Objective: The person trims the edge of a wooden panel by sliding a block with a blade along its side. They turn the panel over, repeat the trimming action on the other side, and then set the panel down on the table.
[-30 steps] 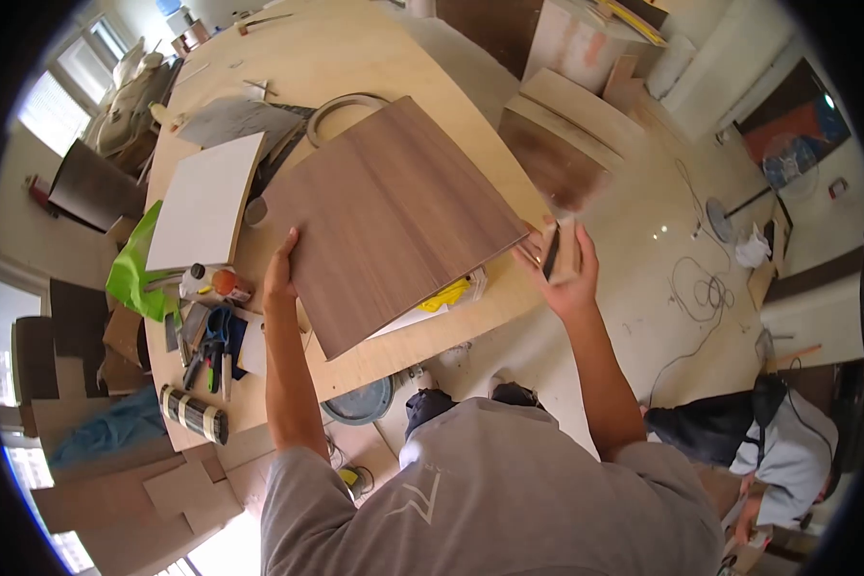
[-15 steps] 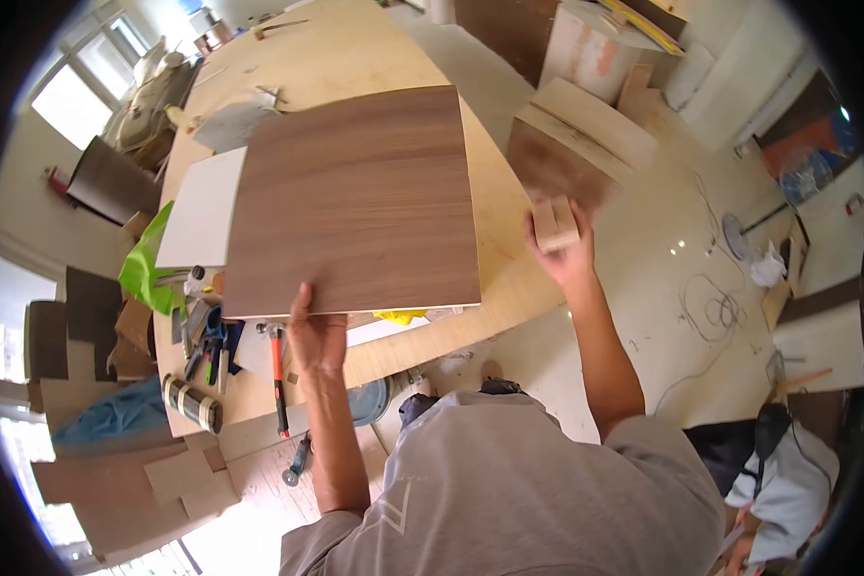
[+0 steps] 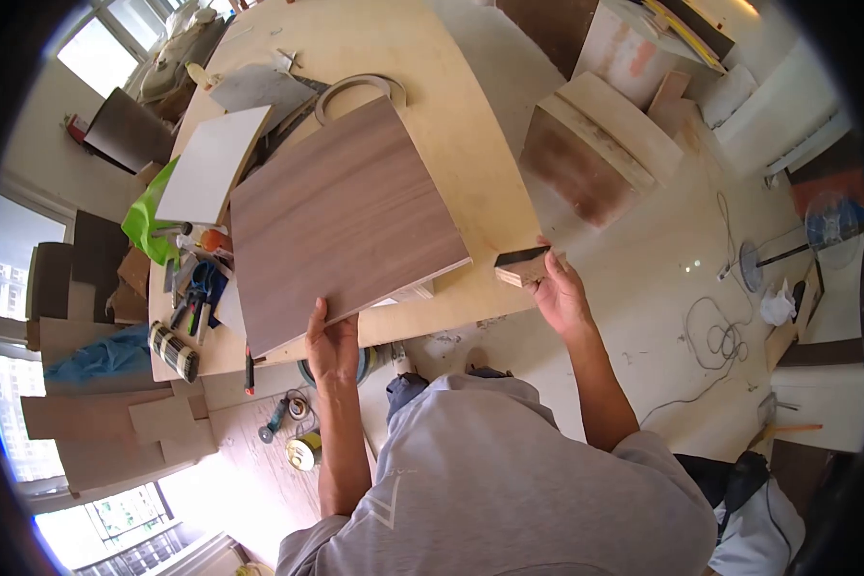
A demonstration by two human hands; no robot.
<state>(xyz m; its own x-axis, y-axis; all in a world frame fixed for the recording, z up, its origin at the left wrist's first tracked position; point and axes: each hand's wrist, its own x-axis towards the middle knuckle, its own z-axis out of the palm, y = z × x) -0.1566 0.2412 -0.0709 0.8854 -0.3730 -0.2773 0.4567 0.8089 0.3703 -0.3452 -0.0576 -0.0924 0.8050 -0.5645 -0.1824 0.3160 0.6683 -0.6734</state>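
A flat brown wood-grain board (image 3: 346, 226) is tilted above the workbench in the head view. My left hand (image 3: 334, 348) grips its near edge, thumb on top and fingers underneath. To the right of the board, my right hand (image 3: 560, 296) is closed around a sanding block (image 3: 520, 273), a small wooden block whose black face is turned up. A narrow gap separates the block from the board's right corner. Behind the board lie a white panel (image 3: 213, 168) and a roll of edge banding (image 3: 355, 86), partly covered by it.
Hand tools (image 3: 200, 293) and a green bag (image 3: 149, 211) crowd the left side of the workbench (image 3: 451, 115). An angle grinder (image 3: 276, 420) lies on the floor near a tin (image 3: 303, 449). Cables (image 3: 718, 336) and a fan (image 3: 751, 266) are at right. Another person (image 3: 763, 518) is at lower right.
The board has turned and tilted, its right side swinging nearer, which uncovers the edge-banding roll. My right hand has moved down and left toward the board, turning the block's black face up.
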